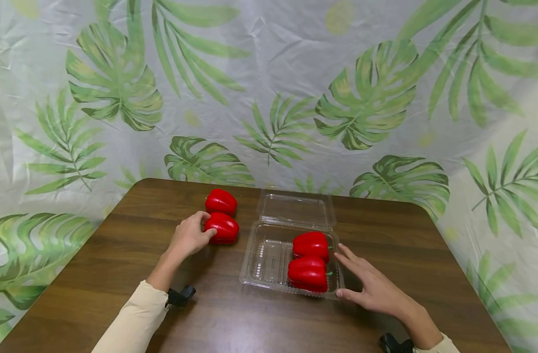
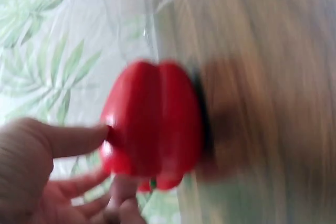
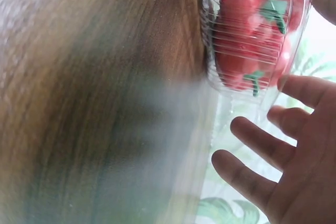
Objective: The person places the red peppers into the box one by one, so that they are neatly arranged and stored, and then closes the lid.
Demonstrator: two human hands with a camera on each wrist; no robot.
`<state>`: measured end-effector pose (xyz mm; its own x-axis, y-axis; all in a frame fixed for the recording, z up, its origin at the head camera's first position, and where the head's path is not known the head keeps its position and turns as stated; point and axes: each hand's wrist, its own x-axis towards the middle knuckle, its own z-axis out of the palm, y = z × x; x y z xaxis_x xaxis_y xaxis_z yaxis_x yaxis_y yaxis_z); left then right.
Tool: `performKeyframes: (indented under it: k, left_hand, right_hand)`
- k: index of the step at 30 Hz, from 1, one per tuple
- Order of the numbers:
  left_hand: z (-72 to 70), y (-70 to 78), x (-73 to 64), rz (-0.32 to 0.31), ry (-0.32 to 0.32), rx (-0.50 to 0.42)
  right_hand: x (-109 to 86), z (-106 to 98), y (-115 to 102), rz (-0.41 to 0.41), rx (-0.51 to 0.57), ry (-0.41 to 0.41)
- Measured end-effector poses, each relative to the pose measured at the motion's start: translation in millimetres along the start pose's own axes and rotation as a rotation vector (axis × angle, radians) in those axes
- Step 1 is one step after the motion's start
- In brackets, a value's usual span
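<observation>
My left hand (image 1: 190, 235) pinches a red bell pepper (image 1: 225, 229) left of the container, thumb on its near side and fingers on its far side. In the left wrist view that bell pepper (image 2: 152, 119) sits between thumb and fingers, over the wood. A second red bell pepper (image 1: 221, 201) lies just behind it. My right hand (image 1: 370, 282), fingers spread, rests at the right rim of an open clear plastic clamshell container (image 1: 269, 272). Two red bell peppers with green stems, one behind (image 1: 310, 245) and one in front (image 1: 307, 274), lie in its right half.
The container's hinged lid (image 1: 295, 210) lies folded back toward the table's far edge. Brown wood-grain tabletop (image 1: 233, 314) spreads around everything. A leaf-print cloth (image 1: 278, 59) hangs behind the table.
</observation>
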<state>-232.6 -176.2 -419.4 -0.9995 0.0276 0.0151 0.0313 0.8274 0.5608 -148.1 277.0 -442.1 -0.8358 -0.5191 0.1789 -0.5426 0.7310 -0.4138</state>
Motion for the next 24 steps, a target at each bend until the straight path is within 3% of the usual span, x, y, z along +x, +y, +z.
performKeyframes:
  k: [5, 8, 10, 17, 21, 24]
  left_hand:
    - [-10.3, -7.2, 1.6, 0.163, -0.074, -0.02]
    - [-11.8, -7.9, 3.6, 0.227, -0.082, -0.011]
    - [-10.2, -5.4, 2.6, 0.234, -0.052, 0.023]
    - [9.4, 21.6, -2.4, 0.17, 0.167, 0.194]
    - [14.7, 25.7, -1.1, 0.218, 0.183, 0.281]
    - [13.8, 21.2, -2.7, 0.249, 0.158, 0.294]
  right_hand:
    - [-0.8, 0.1, 0.9, 0.001, 0.016, 0.004]
    - [-1.8, 0.6, 1.5, 0.005, 0.022, 0.01]
    - [-2.8, 1.7, 2.5, 0.009, 0.021, 0.011]
    - [-5.1, 4.0, 5.3, 0.019, 0.048, 0.002]
    - [-4.3, 4.8, 5.3, 0.02, 0.056, 0.002]
    - [-3.4, 4.8, 5.2, 0.014, 0.057, 0.0]
